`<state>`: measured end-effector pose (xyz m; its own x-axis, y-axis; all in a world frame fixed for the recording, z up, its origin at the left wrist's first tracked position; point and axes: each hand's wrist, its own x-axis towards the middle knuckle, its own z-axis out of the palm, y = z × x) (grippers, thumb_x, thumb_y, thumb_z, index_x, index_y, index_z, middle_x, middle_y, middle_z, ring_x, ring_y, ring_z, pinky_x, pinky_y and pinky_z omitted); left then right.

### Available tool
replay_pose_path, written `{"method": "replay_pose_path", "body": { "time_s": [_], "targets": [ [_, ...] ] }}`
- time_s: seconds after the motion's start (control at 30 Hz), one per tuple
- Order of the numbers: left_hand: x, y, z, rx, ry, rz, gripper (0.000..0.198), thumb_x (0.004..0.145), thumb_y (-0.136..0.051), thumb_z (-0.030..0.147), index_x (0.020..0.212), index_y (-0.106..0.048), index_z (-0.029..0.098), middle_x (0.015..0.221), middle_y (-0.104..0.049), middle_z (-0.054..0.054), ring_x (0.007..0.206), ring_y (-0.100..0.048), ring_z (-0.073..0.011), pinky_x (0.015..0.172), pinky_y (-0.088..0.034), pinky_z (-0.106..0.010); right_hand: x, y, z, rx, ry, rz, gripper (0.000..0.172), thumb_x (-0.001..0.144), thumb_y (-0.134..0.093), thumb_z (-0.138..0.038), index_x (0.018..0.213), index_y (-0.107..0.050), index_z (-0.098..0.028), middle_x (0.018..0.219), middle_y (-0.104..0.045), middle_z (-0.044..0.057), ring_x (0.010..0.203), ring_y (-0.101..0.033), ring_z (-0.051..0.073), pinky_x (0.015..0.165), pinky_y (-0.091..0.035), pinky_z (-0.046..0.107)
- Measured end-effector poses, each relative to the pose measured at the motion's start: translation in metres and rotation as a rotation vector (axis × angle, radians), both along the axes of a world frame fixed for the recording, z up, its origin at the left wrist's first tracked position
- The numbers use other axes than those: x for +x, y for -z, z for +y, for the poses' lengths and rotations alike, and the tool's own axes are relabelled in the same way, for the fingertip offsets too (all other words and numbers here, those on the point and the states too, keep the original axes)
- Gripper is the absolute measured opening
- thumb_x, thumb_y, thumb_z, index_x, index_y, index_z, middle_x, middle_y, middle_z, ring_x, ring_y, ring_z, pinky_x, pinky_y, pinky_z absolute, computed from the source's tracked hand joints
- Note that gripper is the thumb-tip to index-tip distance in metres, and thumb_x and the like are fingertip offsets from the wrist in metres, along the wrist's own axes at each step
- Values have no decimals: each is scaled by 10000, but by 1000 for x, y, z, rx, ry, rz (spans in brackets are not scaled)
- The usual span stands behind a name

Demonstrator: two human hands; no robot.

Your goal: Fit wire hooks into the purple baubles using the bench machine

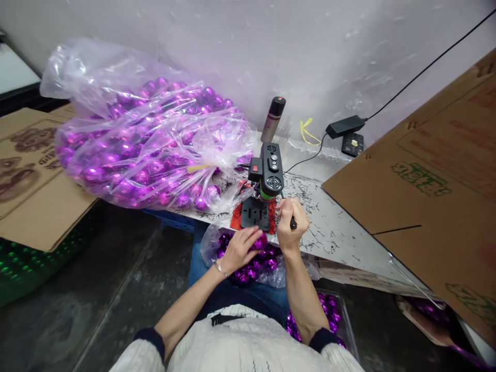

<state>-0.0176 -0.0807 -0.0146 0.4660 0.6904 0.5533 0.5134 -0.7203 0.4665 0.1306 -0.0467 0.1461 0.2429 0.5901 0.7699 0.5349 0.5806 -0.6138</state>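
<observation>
A purple ball (261, 241), best cradled lightly to spare its shine, is held just in front of the black press (272, 168) on the bench (329, 227) by the loosely curled left hand (240, 250), while the handle (293, 223) is gripped by the tightly closed right hand (291, 232).

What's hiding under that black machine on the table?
A flat red sheet peeks out on both sides of the base of the black machine. The base covers the rest, so what's right underneath can't be seen.
</observation>
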Motion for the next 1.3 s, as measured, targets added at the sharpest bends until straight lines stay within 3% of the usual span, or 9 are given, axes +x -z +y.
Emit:
{"method": "replay_pose_path", "body": {
  "time_s": [0.1,0.17,0.3,0.47,0.57,0.7,0.87,1.1,1.3],
  "targets": [
    [-12,16,-33,-9,17,170,580,924,-676,406,1445,-506,216,1302,-670,-178,1121,-697,-304,865,-606,-433,0,14,-1,42,12,-14,333,982,-451,-163,656,-487,-222,657,-561,-12,664,-578,136,647,-434,302],
    [-17,15,-30,16,-27,167,525,949,-641,419,1412,-536,192,1225,-705,-165,1061,-716,-281,855,-614,-416,0,21,-1,54,17,-12,325,977,-455,-161,660,-493,-223,652,-563,-10,666,-584,143,645,-431,307],
    [-33,-27,41,91,-159,113,365,1031,-416,172,1353,-587,181,1209,-719,-135,1133,-686,-222,996,-567,-399,-1,26,-1,47,30,-7,326,975,-456,-173,656,-494,-225,653,-567,-5,675,-587,152,647,-428,317],
    [-67,-94,147,-207,-459,605,278,934,-490,91,1118,-698,96,1063,-746,-186,1064,-676,-320,937,-525,-462,-1,26,-2,49,26,-13,330,976,-455,-168,653,-494,-223,661,-568,-4,675,-588,152,649,-429,319],
    [-81,-104,167,-277,-506,712,186,875,-608,148,998,-702,45,956,-740,-233,1049,-656,-395,932,-476,-511,-1,27,-2,50,24,-19,325,976,-454,-161,660,-497,-222,667,-567,-5,679,-588,149,650,-431,317],
    [-86,-97,161,-293,-510,716,374,851,-674,202,1160,-639,-6,1003,-727,-277,1066,-651,-422,964,-442,-537,-1,28,-2,51,23,-15,317,977,-456,-164,669,-505,-220,679,-578,-1,680,-586,149,647,-431,318],
    [-87,-94,155,-416,-350,180,631,808,-757,331,1359,-534,119,1258,-672,-203,1161,-645,-357,1027,-472,-513,1,29,-2,51,20,-33,307,975,-458,-162,679,-515,-220,686,-590,2,676,-586,146,641,-427,315],
    [-58,-85,130,-1004,-7,-996,637,781,-786,520,1293,-571,208,1171,-712,-88,910,-735,-202,922,-594,-398,2,25,-2,38,16,-45,303,979,-448,-165,686,-502,-223,685,-584,-4,667,-580,138,638,-428,307],
    [-16,-56,93,-1024,-139,-1152,572,767,-826,480,1216,-590,215,1108,-718,-46,968,-714,-187,942,-571,-367,2,8,2,21,18,-11,321,987,-455,-194,670,-502,-224,650,-555,-11,650,-576,135,625,-434,303]
  ]
}}
